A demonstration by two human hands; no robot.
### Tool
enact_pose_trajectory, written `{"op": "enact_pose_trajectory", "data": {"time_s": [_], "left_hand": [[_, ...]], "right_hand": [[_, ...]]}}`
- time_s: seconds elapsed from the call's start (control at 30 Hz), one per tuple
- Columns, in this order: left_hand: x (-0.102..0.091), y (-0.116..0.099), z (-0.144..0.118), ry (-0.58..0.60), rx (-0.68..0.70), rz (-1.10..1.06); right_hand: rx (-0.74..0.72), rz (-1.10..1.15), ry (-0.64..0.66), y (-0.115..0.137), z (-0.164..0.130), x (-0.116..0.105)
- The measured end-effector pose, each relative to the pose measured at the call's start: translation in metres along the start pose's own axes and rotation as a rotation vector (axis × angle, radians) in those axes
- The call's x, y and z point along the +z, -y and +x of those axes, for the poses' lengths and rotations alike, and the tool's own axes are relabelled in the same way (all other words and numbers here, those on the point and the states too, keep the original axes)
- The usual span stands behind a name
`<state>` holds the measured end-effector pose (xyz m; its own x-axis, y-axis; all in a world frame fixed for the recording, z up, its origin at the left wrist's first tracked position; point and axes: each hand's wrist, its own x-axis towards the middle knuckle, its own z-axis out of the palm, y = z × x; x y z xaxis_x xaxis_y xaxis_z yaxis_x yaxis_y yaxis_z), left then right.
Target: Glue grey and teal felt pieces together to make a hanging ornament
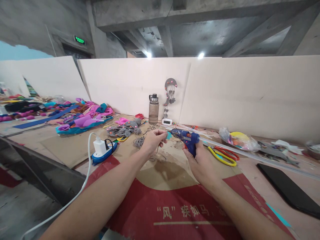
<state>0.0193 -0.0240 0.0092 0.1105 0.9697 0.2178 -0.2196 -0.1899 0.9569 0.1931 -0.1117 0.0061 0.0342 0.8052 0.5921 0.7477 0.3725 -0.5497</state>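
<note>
Seen from above, 2 bare hands meet over a cardboard-covered table (pixel 75 146). The right hand (pixel 200 160) is wrapped around a blue glue gun (pixel 186 137), its long axis pointing left. Its nozzle sits just beside a small teal piece (pixel 169 135) pinched in the left hand (pixel 152 140), at equal height.

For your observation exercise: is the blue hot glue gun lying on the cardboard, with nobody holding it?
No, the right hand grips the blue hot glue gun by its handle, holding it above the brown cardboard sheet.
</note>
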Motion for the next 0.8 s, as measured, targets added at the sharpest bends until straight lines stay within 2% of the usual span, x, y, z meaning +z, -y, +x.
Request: {"op": "enact_pose_trajectory", "data": {"time_s": [0.8], "left_hand": [[-0.0002, -0.0016, -0.0017, -0.007, 0.009, -0.013]], "right_hand": [[0.021, 0.034, 0.013, 0.0017, -0.0008, 0.0]]}}
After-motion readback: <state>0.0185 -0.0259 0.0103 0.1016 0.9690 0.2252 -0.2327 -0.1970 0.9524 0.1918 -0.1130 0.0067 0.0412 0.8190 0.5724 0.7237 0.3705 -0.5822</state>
